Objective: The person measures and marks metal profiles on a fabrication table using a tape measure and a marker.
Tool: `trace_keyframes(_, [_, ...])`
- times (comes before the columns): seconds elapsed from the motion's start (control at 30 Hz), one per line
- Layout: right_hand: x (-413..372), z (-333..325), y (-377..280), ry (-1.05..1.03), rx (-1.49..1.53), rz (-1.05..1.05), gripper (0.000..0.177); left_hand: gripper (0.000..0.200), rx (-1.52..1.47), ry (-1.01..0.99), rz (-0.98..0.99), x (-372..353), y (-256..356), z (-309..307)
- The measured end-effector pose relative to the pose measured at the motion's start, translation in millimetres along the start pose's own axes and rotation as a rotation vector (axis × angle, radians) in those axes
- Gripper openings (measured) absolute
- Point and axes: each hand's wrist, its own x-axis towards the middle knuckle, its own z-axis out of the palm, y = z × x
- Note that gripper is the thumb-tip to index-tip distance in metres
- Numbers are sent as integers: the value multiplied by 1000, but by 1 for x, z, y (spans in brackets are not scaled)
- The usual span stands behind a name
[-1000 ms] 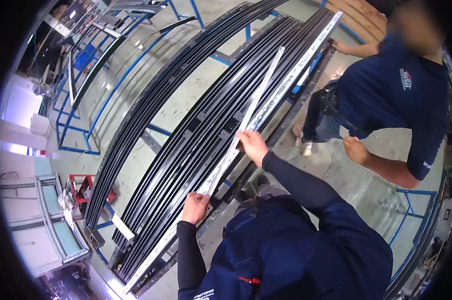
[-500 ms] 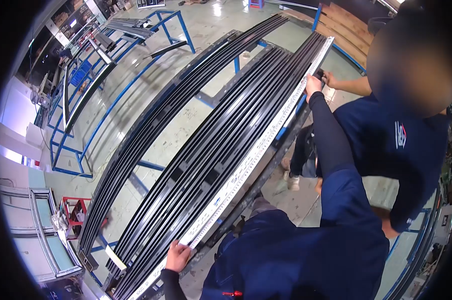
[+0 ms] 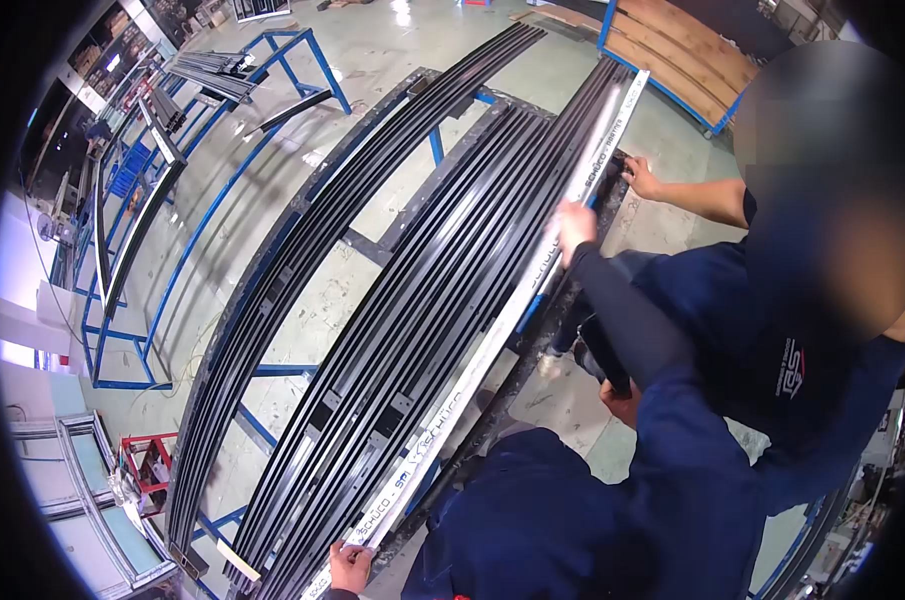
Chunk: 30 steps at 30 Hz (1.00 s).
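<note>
A long white-faced profile (image 3: 433, 436) with printed SCHÜCO lettering lies diagonally along the near side of the rack. At its lower end, my left hand (image 3: 350, 568) grips its edge between thumb and fingers. My right hand (image 3: 574, 230) is against its upper half; motion smears the fingers, so their hold cannot be made out. Beside this profile, several long black profiles (image 3: 427, 300) lie parallel on the rack.
A second bundle of black profiles (image 3: 272, 280) lies farther left. To the right, a co-worker (image 3: 712, 290) rests one hand (image 3: 640, 178) at the rack's edge. Blue metal stands (image 3: 222, 190) stand at the back left, and a wooden-slatted blue frame (image 3: 677, 60) at the back right.
My right hand has moved down along the profile, towards me. The profile now shows its lettered face more fully, and its toothed-looking edge no longer shows. My left hand still holds the lower end.
</note>
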Motion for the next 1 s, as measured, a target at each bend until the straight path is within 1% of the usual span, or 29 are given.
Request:
trace_keyframes(0.03, [33, -14, -4, 49, 75, -110, 15, 50, 13, -66, -59, -3, 20, -6])
trace_keyframes(0.07, [76, -32, -4, 79, 148, -125, 14, 41, -97, -58, -167, -7, 42, -9])
trace_keyframes(0.1, [90, -48, -30, 66, 203, -90, 16, 32, -159, -35, -176, -2, 22, -5])
trace_keyframes(0.13, [113, -65, -45, 69, 206, -66, 16, 24, -221, -15, -184, 8, -16, 3])
trace_keyframes(0.17, [136, -81, -50, 65, 184, -33, 16, 17, -281, 1, -191, 13, -36, 9])
trace_keyframes(0.2, [155, -96, -54, 63, 170, -3, 16, 36, -89, -119, -219, 5, 2, 0])
trace_keyframes(0.3, [165, -102, -52, 85, 151, 9, 14, 33, 110, -136, -79, 10, -10, 5])
trace_keyframes(0.33, [164, -99, -50, 100, 159, -7, 14, 25, 334, -157, 170, 17, -46, 9])
trace_keyframes(0.37, [171, -103, -40, 114, 168, -20, 14, 22, 154, -100, 49, 19, -40, 13])
trace_keyframes(0.4, [202, -119, -20, -3, 105, 144, 15, 19, -24, -40, -73, 21, -35, 19])
trace_keyframes(0.43, [197, -115, -17, -3, 98, 33, 19, 17, -203, 21, -194, 23, -27, 24])
trace_keyframes(0.5, [182, -98, -13, 151, 187, 98, 22, 17, 0, -62, -70, 27, 17, 18])
trace_keyframes(0.53, [180, -95, -14, 160, 190, 75, 22, 17, 101, -103, -6, 28, 32, 17])
trace_keyframes(0.63, [169, -89, -26, 164, 229, 128, 25, 16, -113, -8, -98, 36, 27, 36])
trace_keyframes(0.67, [166, -86, -28, 184, 258, 117, 25, 17, -108, 64, -24, 39, 30, 44])
trace_keyframes(0.83, [163, -78, -36, 202, 263, 90, 26, 18, -4, 62, 123, 54, 30, 60])
trace_keyframes(0.87, [164, -78, -35, 194, 251, 93, 26, 18, 35, 102, 177, 58, 29, 64])
trace_keyframes(0.93, [166, -78, -34, 175, 240, 89, 25, 19, 17, 125, 166, 61, 30, 69])
trace_keyframes(0.97, [166, -77, -32, 176, 239, 88, 23, 19, -38, 108, 99, 59, 30, 72])
trace_keyframes(1.0, [170, -77, -30, 176, 240, 85, 22, 20, -68, 88, 42, 57, 42, 69])
